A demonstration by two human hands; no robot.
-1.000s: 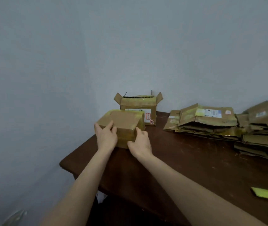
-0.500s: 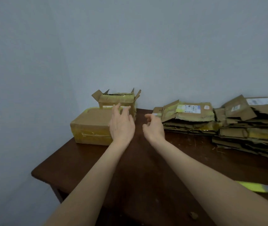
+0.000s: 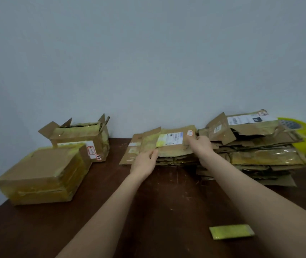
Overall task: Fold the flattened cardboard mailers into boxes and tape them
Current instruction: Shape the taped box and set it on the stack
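left hand (image 3: 144,162) and right hand (image 3: 202,146) both have fingers (image 3: 153,155) pinching the top mailer (image 3: 174,148) by its edges; tug it crooked and the ragged stack (image 3: 176,162) underneath could slide across the bench (image 3: 167,202)

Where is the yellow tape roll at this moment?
The yellow tape roll sits at the far right of the head view, by the wall, partly hidden behind the taller stack of flattened mailers.

Dark reddish-brown wooden table (image 3: 167,202) flecked with pale scuffs, against a pale grey-blue wall (image 3: 148,62). Brown taped box (image 3: 42,175) banded in glossy yellowish tape. Brown flattened mailer (image 3: 172,146) with white printed label and yellow patch. Brown open box (image 3: 81,140) with red-marked white sticker. Yellow tape rolls (image 3: 302,131). Yellow-green strip (image 3: 231,234).
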